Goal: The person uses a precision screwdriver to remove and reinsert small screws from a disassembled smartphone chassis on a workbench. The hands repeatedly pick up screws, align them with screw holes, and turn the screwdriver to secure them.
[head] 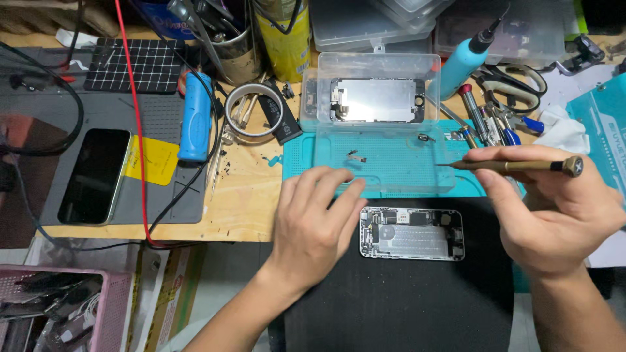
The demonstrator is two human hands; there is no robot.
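Right grip (554, 208) I see clamped on a brass-coloured screwdriver (515, 166) held level above the teal mat (391, 163), left grip (316, 218) spread flat just beside the opened phone body (412, 233) on the black pad (404, 300) of the tabletop (248, 195)
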